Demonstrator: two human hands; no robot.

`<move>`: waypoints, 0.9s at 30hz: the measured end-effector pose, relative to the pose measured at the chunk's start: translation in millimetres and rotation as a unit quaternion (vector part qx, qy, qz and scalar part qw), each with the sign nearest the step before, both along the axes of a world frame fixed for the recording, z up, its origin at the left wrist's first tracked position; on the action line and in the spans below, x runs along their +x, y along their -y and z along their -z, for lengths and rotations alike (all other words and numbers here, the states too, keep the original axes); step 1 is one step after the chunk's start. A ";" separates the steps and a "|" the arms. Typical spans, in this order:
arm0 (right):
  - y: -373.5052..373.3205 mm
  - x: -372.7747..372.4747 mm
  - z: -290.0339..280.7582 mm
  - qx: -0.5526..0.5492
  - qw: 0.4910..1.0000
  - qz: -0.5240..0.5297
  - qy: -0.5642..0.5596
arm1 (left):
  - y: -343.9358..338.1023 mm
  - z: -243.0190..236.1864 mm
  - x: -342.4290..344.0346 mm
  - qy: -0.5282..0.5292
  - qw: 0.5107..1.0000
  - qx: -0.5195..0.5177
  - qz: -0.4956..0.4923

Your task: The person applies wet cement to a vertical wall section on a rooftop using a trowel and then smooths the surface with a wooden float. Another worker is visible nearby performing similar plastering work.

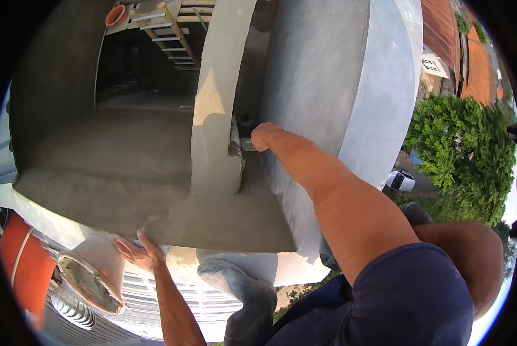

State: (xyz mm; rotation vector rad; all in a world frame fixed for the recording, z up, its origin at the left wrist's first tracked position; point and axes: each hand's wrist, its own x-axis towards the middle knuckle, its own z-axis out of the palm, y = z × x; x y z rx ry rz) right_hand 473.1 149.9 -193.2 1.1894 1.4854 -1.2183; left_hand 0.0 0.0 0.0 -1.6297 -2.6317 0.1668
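Note:
My right hand (264, 136) is closed on a trowel (247, 145), its grey blade at the side of a rendered concrete upright (215, 115), just below a round pipe opening (246, 120). The handle is hidden by my fingers. My left hand (143, 251) rests with fingers spread on the front edge of the wet-looking grey cement surface (114, 167), holding nothing. Left of that hand, a bucket (86, 259) with cement-smeared insides stands tilted in the picture.
My rubber boot (244, 297) is at the ledge's front edge. A wooden ladder (172, 40) reaches into a dark opening at top left; an orange bowl (115, 15) sits beside it. Beyond the ledge's drop are metal roofing, trees (454, 155) and a white car (401, 180).

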 end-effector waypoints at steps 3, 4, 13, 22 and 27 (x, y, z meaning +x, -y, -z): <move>-7.2 -1.6 7.2 0.003 1.000 0.007 -0.024 | -0.9 -1.4 4.8 0.000 1.000 0.000 0.006; -11.8 -5.4 9.7 -0.006 1.000 0.006 -0.021 | -1.3 -2.6 5.9 0.000 1.000 0.000 0.005; -19.2 -38.9 47.2 -0.045 0.999 -0.014 0.007 | -2.2 -5.4 11.2 0.005 1.000 -0.008 0.002; 7.6 25.7 16.5 -0.036 0.980 0.194 0.026 | -3.7 -5.4 12.5 -0.008 1.000 -0.011 0.001; 49.8 36.0 -18.1 -0.126 0.721 0.681 -0.007 | -4.3 -4.1 11.2 -0.016 0.999 -0.036 -0.017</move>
